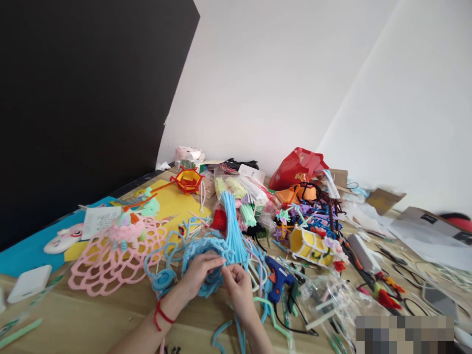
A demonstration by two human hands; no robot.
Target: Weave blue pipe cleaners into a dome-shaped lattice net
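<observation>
Both my hands work on a light blue pipe-cleaner piece (212,250) lying on the wooden table (92,319). My left hand (199,273), with a red string on its wrist, has its fingers curled around the blue woven loops. My right hand (238,285) pinches the blue strands where a bundle of straight blue stems (233,221) fans upward. A small blue spiral (162,280) lies just left of my left hand.
A pink pipe-cleaner lattice (114,258) lies to the left, a white box (29,282) further left. A blue glue gun (278,282) sits right of my hands. Yellow lantern shapes (309,246), bags of pipe cleaners (243,196), a red bag (300,167) and clutter fill the right.
</observation>
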